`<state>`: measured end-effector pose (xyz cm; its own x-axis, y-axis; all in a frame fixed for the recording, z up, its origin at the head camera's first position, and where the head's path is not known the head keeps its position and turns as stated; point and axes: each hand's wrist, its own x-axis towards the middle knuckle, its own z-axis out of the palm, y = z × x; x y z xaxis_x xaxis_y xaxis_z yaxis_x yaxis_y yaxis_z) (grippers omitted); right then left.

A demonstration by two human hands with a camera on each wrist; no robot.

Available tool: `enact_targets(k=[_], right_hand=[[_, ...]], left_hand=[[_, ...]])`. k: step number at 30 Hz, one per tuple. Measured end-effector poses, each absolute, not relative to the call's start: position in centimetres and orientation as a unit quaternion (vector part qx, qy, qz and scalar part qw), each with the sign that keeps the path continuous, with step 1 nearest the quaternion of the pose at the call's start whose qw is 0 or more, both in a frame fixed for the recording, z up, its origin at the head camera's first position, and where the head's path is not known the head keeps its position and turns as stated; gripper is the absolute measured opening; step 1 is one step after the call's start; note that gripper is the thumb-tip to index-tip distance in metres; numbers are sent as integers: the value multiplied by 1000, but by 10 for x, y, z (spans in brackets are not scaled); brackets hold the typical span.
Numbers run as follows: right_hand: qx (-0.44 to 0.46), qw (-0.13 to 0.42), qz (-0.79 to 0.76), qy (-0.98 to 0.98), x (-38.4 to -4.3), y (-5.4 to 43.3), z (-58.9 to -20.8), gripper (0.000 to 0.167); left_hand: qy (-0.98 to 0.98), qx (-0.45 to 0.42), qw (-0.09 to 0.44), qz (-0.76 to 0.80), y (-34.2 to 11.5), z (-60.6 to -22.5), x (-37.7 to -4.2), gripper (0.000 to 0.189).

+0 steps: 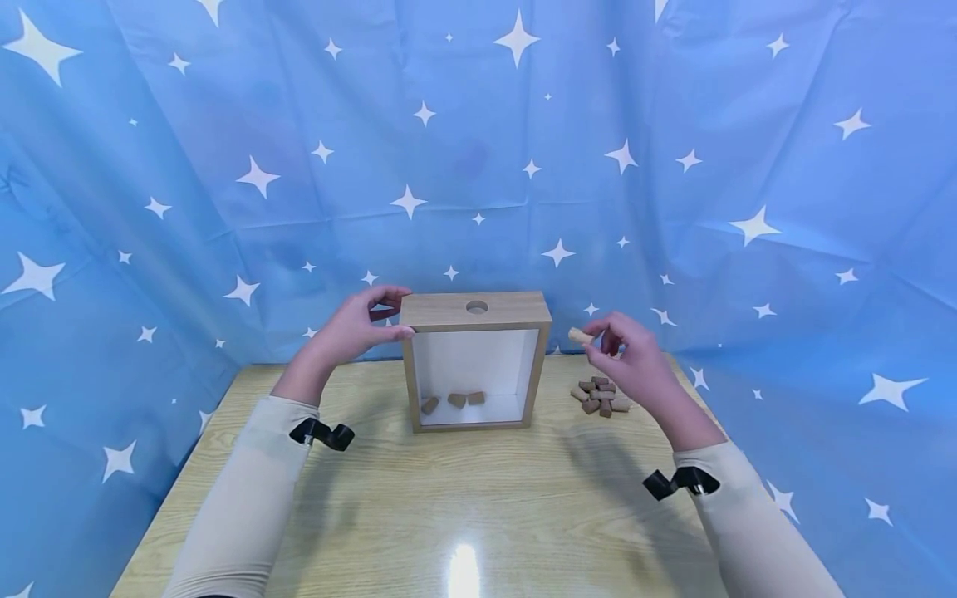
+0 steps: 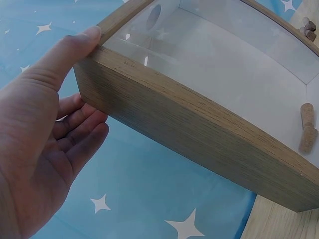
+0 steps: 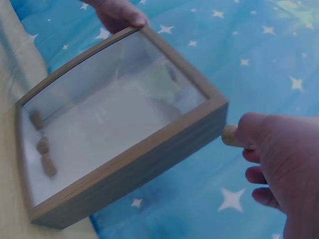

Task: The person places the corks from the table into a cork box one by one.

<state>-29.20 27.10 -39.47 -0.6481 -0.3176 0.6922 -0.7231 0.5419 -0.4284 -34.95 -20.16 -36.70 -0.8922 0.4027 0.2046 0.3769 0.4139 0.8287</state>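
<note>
A wooden shadow box (image 1: 441,311) with a clear front and a round hole (image 1: 477,307) in its top stands upright on the table. My left hand (image 1: 355,330) holds its upper left corner, thumb (image 2: 84,45) on the front edge and fingers behind. Three wine corks (image 1: 457,400) lie inside on the box's floor. Right of the box, my right hand (image 1: 634,353) pinches another cork (image 1: 579,335) between thumb and fingers, raised off the table and apart from the box. In the right wrist view this cork (image 3: 230,135) appears beside the box's upper corner.
A pile of several loose corks (image 1: 601,395) lies on the wood-grain table (image 1: 419,507), right of the box and below my right hand. Behind the table hangs a blue cloth (image 1: 463,158) with white stars. A black wrist mount (image 1: 321,433) sits on each sleeve.
</note>
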Motion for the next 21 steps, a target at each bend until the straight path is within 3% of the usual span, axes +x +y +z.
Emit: enact_targets(k=[7,21], right_hand=[[312,316,360,-821,-297,263,-372,23],[313,300,358,-827,-312,230,-346,19]], left_hand=[[841,227,16,491,-202,-368,-350,75],[840,229,16,492,-202,-367,-349,75]])
